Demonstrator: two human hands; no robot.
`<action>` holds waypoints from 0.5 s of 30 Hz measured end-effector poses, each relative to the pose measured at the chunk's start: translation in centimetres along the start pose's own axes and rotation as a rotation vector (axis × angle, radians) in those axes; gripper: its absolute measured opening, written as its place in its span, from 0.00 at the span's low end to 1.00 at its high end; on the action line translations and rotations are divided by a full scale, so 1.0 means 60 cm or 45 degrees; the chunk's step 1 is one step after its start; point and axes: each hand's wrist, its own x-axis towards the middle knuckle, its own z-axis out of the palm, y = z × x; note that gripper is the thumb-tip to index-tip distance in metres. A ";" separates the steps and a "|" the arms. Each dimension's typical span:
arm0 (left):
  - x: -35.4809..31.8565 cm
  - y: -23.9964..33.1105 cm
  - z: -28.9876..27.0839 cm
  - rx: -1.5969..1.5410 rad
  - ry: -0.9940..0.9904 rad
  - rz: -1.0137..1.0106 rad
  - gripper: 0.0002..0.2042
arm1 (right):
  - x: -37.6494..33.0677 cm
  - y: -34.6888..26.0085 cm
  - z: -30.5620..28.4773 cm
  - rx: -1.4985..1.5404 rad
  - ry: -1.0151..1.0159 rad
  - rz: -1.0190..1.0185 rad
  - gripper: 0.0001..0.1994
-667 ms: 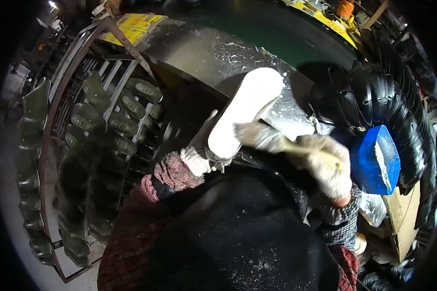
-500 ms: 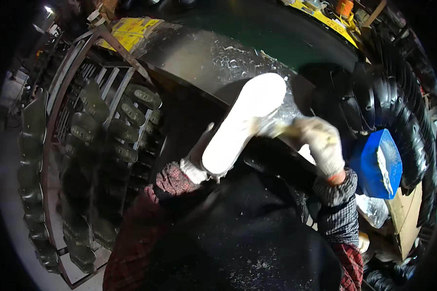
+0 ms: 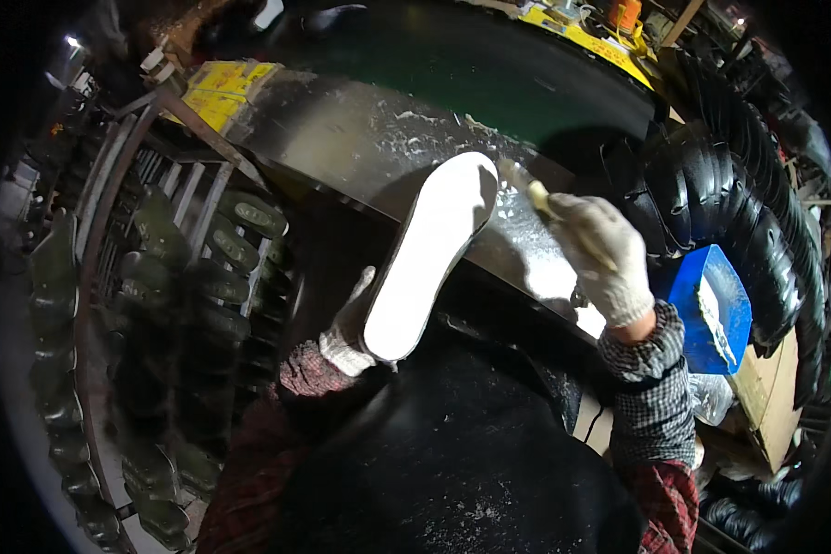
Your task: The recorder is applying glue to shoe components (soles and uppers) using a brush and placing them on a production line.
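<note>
My left hand [image 3: 349, 325], in a white work glove, grips a shoe from underneath so that its white sole [image 3: 431, 254] faces up, toe pointing away from me. My right hand [image 3: 603, 256], also gloved, is closed around a small brush [image 3: 529, 187] with a yellowish handle. The bristles sit just right of the sole's toe end, over the paste-smeared metal bench [image 3: 360, 138]. A dark apron covers my lap below the shoe.
A rack [image 3: 157, 305] holding several dark shoe soles stands to my left. A blue container [image 3: 716, 309] with white paste sits at right, beside a row of black rubber soles [image 3: 757, 212]. A green belt surface [image 3: 489, 65] runs behind the bench.
My right hand has lifted off the sole and moved right and up with the brush. The shoe has tilted a little more upright in my left hand.
</note>
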 end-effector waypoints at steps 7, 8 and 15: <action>0.036 0.059 0.094 0.496 0.334 0.092 0.24 | 0.030 -0.110 0.040 -0.412 -0.326 -0.838 0.16; 0.046 0.076 0.114 0.438 0.097 -0.017 0.23 | 0.054 -0.101 0.037 -0.436 -0.171 -0.661 0.14; 0.123 0.150 0.159 1.139 0.780 0.266 0.21 | 0.047 -0.123 0.072 -0.544 -0.351 -0.851 0.12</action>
